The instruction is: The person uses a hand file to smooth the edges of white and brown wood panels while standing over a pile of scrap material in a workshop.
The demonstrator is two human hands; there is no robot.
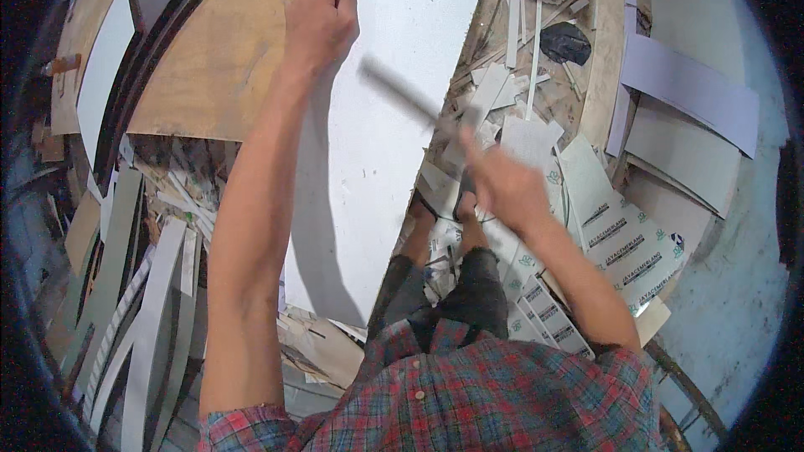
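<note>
1. Your main piece, the white board (377, 159), lies flat in front of you, its upper left part along the brown wooden sheet (226, 59) and its near end reaching past that sheet's edge.
2. Your left hand (325, 23) is over the upper part of the white board, fingers drawn together and pointing away from you. You may be pinching something small there; I cannot tell.
3. Your right hand (509, 188) is curled round one end of a grey bar (406, 95), a tool too blurred to identify. Its far end points across the board toward your left forearm.
4. A careless swing could catch your left hand or wrist, since both sit within the bar's likely reach.
5. A glancing blow could chip or dent the white face, if the bar lands at a slant.
6. Pressing on the near end might tip or shift the board, should nothing hold it up underneath; what supports it is hidden.
7. Your feet (466, 203) are among loose scraps (502, 88) and printed sheets (628, 238), so a step could slip or land on a sharp edge.
8. As for containers, the only candidate is a crumpled black bag (565, 43) among the scraps; whether it has anything inside cannot be seen.
</note>
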